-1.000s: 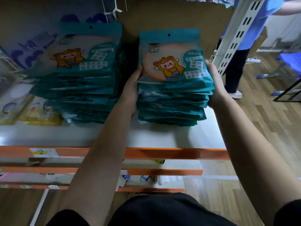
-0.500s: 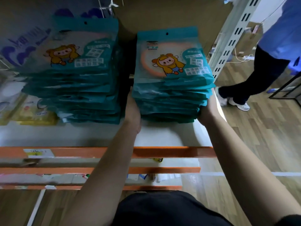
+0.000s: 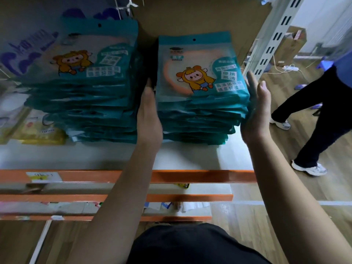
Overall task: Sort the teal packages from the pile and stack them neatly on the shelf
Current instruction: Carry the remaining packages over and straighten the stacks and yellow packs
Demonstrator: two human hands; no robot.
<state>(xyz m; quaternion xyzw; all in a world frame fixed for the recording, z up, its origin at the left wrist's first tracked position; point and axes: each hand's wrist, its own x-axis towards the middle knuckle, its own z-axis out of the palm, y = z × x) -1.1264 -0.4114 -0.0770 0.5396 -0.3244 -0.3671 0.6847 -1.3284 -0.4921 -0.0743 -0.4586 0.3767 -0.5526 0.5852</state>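
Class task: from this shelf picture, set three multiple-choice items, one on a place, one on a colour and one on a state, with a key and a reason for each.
1. Where is the left hand?
A. On the floor
B. Between the left stack and the right stack of teal packages
C. Under the shelf

2. What colour is the front shelf edge?
A. Orange
B. Green
C. Black

3. How are the fingers of the right hand held?
A. Curled in a fist
B. Pinching one package
C. Straight, beside the right stack

Key:
1 B: the hand lies flat in the gap between the stacks.
2 A: an orange strip runs along the shelf front.
3 C: the fingers point up and grip nothing.
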